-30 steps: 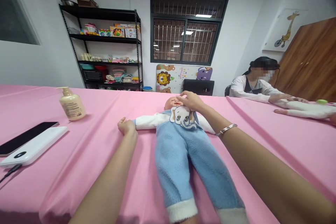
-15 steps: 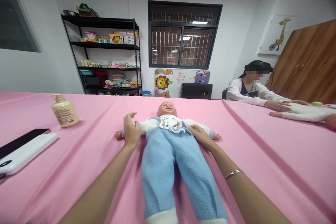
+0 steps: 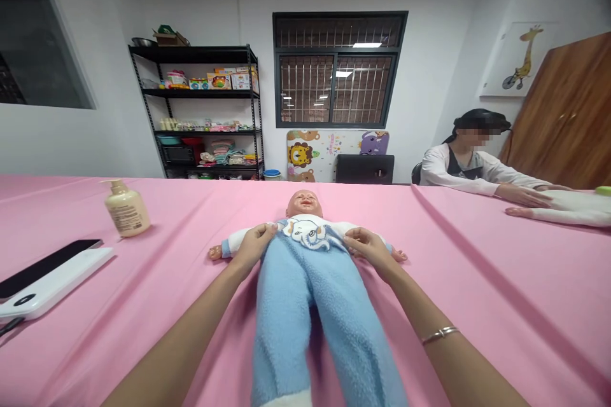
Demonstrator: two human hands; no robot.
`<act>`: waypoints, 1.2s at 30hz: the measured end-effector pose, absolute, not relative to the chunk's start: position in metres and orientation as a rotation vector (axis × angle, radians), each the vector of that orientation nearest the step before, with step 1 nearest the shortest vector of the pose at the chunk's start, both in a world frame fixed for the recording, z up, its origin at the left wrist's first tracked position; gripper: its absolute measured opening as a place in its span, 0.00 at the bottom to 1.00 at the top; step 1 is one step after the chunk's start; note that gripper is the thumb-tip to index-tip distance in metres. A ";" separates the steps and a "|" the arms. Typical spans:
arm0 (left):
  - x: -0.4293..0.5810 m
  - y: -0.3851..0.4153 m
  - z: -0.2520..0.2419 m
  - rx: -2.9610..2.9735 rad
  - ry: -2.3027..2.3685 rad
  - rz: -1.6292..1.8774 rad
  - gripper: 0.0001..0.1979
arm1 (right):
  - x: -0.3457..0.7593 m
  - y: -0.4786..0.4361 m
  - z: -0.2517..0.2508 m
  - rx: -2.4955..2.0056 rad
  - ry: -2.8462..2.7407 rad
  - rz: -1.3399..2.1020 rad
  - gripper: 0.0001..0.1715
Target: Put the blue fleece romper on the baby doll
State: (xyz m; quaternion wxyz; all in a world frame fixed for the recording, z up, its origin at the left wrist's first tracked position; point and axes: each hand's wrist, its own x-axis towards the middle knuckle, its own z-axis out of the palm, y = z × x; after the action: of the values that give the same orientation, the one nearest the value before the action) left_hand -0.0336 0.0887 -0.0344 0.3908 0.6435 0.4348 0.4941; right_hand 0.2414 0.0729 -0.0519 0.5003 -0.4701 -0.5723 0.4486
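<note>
A baby doll [image 3: 304,203] lies on its back, head away from me and arms spread. It wears a fleecy blue and white romper [image 3: 296,286] with an elephant on the chest. My left hand [image 3: 256,244] pinches the romper's edge at the chest's left side, beside the doll's sleeve. At the opposite side, my right hand [image 3: 368,245] has its fingertips closed on the fabric near the elephant's trunk. A silver bracelet [image 3: 440,334] circles my right wrist.
A pump bottle [image 3: 126,211] stands on the pink-covered table [image 3: 176,216] at left, near a black phone [image 3: 52,264] and a white device [image 3: 62,283]. At far right a person [image 3: 470,159] handles another doll [image 3: 568,206]. A black shelf [image 3: 200,94] stands against the back wall.
My left hand has come down and right from above the doll's sleeve to the chest and taken hold of the romper. My right hand stays at its side. The view has shifted slightly.
</note>
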 end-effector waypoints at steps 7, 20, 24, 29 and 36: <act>-0.030 0.089 -0.038 1.539 1.125 1.224 0.21 | 0.232 0.062 -0.040 -1.072 -1.625 1.169 0.17; -0.041 0.102 -0.047 1.746 1.372 1.305 0.20 | 0.237 0.088 -0.076 -1.305 -1.625 0.789 0.18; -0.040 0.098 -0.051 1.992 1.478 1.213 0.18 | 0.244 0.091 -0.077 -1.330 -1.744 0.686 0.17; -0.040 0.098 -0.055 2.033 1.543 1.215 0.17 | 0.255 0.074 -0.055 -1.370 -1.637 1.086 0.23; -0.039 0.099 -0.054 2.033 1.530 1.195 0.16 | 0.261 0.061 -0.043 -1.307 -1.754 1.377 0.08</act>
State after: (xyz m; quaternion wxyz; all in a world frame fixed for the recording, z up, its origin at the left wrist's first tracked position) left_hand -0.0394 0.0989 -0.0543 0.1646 0.7135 0.5368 0.4192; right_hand 0.2615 0.0607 -0.0429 0.2748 -0.4862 -0.6524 0.5123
